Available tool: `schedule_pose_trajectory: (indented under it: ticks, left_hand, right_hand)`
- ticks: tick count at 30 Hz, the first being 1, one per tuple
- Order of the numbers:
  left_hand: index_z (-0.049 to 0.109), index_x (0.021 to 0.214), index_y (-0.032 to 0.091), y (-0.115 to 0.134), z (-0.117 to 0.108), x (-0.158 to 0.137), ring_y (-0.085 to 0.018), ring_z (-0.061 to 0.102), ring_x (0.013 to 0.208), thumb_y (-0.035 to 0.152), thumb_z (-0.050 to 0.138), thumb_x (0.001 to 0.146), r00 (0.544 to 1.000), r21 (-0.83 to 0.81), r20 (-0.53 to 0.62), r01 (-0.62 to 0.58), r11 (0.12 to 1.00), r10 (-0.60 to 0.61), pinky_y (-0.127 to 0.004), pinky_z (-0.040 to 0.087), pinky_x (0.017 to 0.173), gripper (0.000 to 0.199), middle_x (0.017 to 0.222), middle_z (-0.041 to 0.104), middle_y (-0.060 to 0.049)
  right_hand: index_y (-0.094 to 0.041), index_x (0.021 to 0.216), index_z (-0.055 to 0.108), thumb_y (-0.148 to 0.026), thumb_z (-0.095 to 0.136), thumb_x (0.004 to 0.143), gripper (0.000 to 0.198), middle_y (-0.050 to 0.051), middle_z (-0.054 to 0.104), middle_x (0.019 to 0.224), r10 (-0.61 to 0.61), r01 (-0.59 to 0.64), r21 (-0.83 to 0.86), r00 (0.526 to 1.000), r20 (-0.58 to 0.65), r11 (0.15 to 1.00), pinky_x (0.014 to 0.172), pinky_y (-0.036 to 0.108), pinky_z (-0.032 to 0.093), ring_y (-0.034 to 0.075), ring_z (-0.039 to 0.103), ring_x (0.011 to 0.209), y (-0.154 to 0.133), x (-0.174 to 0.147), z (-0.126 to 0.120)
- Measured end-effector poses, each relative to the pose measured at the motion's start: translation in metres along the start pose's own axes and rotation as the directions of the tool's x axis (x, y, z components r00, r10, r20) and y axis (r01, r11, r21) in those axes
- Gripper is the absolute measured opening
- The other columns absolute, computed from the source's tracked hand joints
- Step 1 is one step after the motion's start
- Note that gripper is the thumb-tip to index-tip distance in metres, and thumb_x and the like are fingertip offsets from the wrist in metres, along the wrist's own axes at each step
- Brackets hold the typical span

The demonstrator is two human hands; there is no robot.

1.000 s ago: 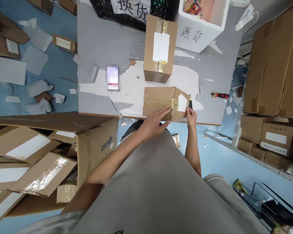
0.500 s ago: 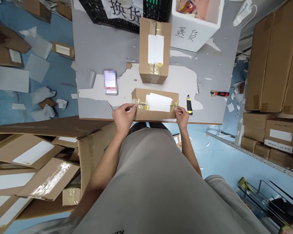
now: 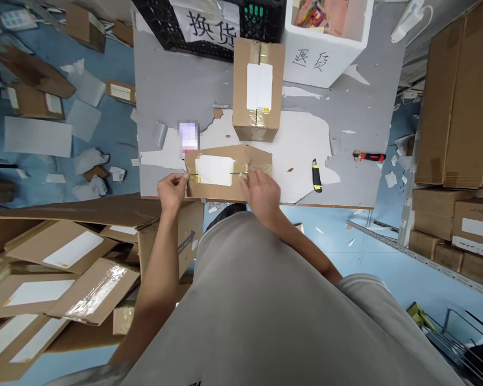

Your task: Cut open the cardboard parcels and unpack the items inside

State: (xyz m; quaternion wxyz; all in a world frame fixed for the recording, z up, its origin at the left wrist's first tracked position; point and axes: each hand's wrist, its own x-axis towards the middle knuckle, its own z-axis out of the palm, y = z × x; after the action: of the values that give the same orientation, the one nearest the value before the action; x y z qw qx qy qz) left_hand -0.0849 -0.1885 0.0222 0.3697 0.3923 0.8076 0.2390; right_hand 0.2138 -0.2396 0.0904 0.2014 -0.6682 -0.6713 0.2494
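Note:
A small cardboard box (image 3: 257,155) with a white label (image 3: 214,170) and clear tape lies at the table's front edge. My left hand (image 3: 172,191) pinches the box's left end between thumb and fingertips. Over the right part of the box, my right hand (image 3: 262,197) is closed with bent fingers against its taped top and near side; its fingertips are partly hidden. Behind stands a taller taped cardboard box (image 3: 240,80). To the right lies a black and yellow box cutter (image 3: 316,176), and a blurred phone-like object (image 3: 188,135) is just behind the box's left end.
A black crate (image 3: 165,32) and a white foam box (image 3: 306,61) stand at the back. A red-handled knife (image 3: 372,156) lies near the right edge. At lower left is a large carton (image 3: 148,241) of boxes; stacked cartons (image 3: 443,102) stand at right.
The small box has shifted left and turned slightly. My left hand has moved left with it, while my right hand has come from the right end onto its top. The view has shifted somewhat.

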Motion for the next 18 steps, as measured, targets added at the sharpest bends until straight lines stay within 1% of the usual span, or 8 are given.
schedule_pose_trajectory:
  ticks: [3,5,7,9,11,13,16,18]
  left_hand:
    - [0.074,0.084,0.017,-0.008,-0.006,0.011,-0.02,0.068,0.085,0.018,0.077,0.097,0.995,-0.031,-0.005,0.095,0.995,-0.096,-0.036,0.061,0.1,0.013,0.073,0.072,0.004]
    - [0.072,0.083,0.016,-0.011,-0.008,0.015,-0.017,0.063,0.081,0.014,0.076,0.099,0.993,-0.03,-0.01,0.117,0.993,-0.117,-0.037,0.061,0.101,0.017,0.067,0.066,0.006]
    - [0.071,0.083,0.015,-0.014,-0.008,0.018,-0.016,0.06,0.079,0.012,0.074,0.1,0.991,-0.037,-0.009,0.135,0.99,-0.136,-0.038,0.061,0.103,0.018,0.065,0.064,0.006]
    - [0.072,0.084,0.014,-0.017,-0.007,0.018,-0.016,0.06,0.079,0.013,0.074,0.101,0.989,-0.053,0.002,0.15,0.987,-0.15,-0.04,0.062,0.103,0.016,0.067,0.066,0.006]
    - [0.074,0.087,0.014,-0.021,-0.006,0.016,-0.016,0.063,0.08,0.021,0.075,0.102,0.987,-0.077,0.023,0.159,0.984,-0.158,-0.04,0.064,0.101,0.017,0.071,0.071,0.004]
    - [0.077,0.09,0.014,-0.023,-0.003,0.012,-0.018,0.069,0.083,0.034,0.079,0.101,0.987,-0.105,0.044,0.161,0.981,-0.157,-0.039,0.066,0.098,0.023,0.078,0.076,0.002]
    - [0.082,0.097,0.015,-0.019,0.004,0.006,-0.021,0.076,0.089,0.049,0.088,0.09,0.988,-0.168,0.101,0.129,0.977,-0.113,-0.038,0.068,0.096,0.035,0.09,0.083,-0.003]
    - [0.085,0.1,0.013,-0.009,0.014,0.001,-0.023,0.079,0.09,0.053,0.091,0.083,0.984,-0.192,0.163,0.098,0.976,-0.067,-0.038,0.069,0.094,0.044,0.094,0.086,-0.007]
  right_hand:
    - [-0.026,0.129,0.073,-0.05,0.046,0.126,0.035,0.013,0.075,0.122,-0.087,0.092,-0.041,0.991,0.098,0.995,0.102,0.045,0.066,0.03,0.074,0.11,-0.05,0.015,0.007]
    - [-0.025,0.13,0.072,-0.042,0.044,0.127,0.032,0.014,0.076,0.127,-0.101,0.12,-0.089,0.976,0.194,0.989,0.102,0.044,0.067,0.03,0.075,0.115,-0.079,0.024,0.007]
    - [-0.022,0.131,0.071,-0.036,0.042,0.127,0.032,0.016,0.076,0.133,-0.095,0.134,-0.125,0.955,0.28,0.983,0.102,0.043,0.067,0.03,0.075,0.119,-0.098,0.03,0.005]
    - [-0.021,0.131,0.07,-0.036,0.042,0.127,0.032,0.017,0.077,0.136,-0.084,0.125,-0.114,0.947,0.309,0.986,0.101,0.044,0.068,0.032,0.074,0.122,-0.102,0.032,0.002]
    - [-0.022,0.129,0.07,-0.041,0.044,0.126,0.032,0.017,0.078,0.136,-0.061,0.08,-0.059,0.96,0.274,0.995,0.103,0.046,0.068,0.034,0.074,0.125,-0.09,0.029,-0.001]
    - [-0.024,0.125,0.07,-0.048,0.049,0.125,0.032,0.016,0.078,0.133,-0.011,0.009,0.007,0.978,0.211,1.0,0.106,0.048,0.066,0.035,0.074,0.126,-0.064,0.024,-0.006]
    - [-0.027,0.119,0.071,-0.053,0.063,0.118,0.028,0.012,0.08,0.125,0.118,-0.13,0.088,0.984,0.131,0.988,0.107,0.049,0.064,0.033,0.076,0.118,-0.004,0.019,-0.02]
    - [-0.028,0.113,0.069,-0.055,0.071,0.111,0.027,0.007,0.081,0.113,0.221,-0.24,0.159,0.967,0.129,0.958,0.103,0.048,0.064,0.03,0.078,0.108,0.04,0.021,-0.033]
